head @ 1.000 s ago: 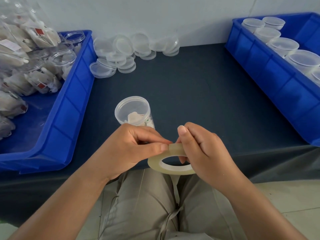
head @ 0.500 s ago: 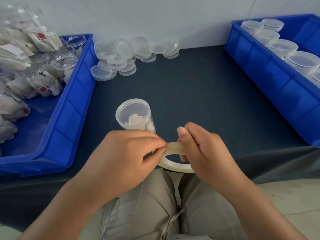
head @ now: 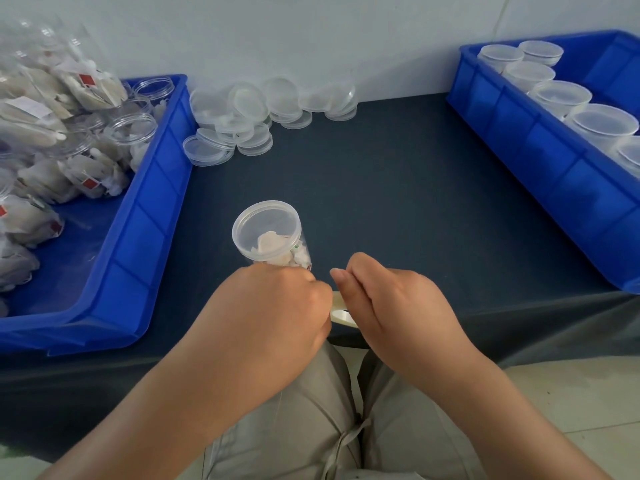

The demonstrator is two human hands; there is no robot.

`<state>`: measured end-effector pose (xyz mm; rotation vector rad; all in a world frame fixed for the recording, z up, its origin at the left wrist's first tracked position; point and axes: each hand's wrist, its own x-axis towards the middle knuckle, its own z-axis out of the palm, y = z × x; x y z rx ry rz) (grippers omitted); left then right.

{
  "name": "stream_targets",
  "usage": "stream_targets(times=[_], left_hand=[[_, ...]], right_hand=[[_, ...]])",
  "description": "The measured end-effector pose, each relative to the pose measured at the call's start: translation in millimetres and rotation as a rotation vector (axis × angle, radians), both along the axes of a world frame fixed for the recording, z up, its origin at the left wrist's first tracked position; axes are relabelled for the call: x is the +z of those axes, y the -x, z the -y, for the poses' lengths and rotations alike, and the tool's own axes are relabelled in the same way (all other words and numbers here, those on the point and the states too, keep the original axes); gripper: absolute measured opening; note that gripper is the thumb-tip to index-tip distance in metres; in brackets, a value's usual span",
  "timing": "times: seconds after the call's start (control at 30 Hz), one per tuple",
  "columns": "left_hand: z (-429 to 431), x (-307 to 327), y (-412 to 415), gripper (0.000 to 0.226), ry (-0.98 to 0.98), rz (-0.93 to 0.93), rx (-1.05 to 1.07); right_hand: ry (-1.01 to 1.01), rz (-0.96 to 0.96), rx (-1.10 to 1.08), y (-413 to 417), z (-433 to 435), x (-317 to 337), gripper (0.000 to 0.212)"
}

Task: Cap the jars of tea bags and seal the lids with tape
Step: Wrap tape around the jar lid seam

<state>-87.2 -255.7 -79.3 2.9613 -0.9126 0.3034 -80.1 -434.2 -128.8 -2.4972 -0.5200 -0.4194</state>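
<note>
Clear plastic jar of tea bags [head: 266, 233] stands capped, loose clear lids [head: 242, 112] behind it, blue plastic bin [head: 138, 237] to its left, blue plastic crate [head: 536, 161] to its right. Before it I see my left hand [head: 277, 313] and right hand [head: 398, 306] curled, pinching the pale tape roll [head: 343, 317].

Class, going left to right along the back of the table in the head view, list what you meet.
Left bin of open jars → lids → right bin of capped jars.
</note>
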Motion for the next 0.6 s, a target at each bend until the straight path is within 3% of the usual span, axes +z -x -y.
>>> stream_targets(times=[0.1,0.43,0.6], left_hand=[[2.8,0.1,0.5,0.048,-0.017,0.006,0.032],[4.0,9.8,2.0,0.045,0.008,-0.055,0.064],[1.4,8.1,-0.9,0.027,0.003,-0.061,0.082]], right_hand=[[0.011,-0.008,-0.008,-0.7,0.0,0.0,0.048],[0.007,-0.006,-0.014,0.0,1.6,0.8,0.046],[0.013,0.010,-0.012,0.9,0.7,0.8,0.042]])
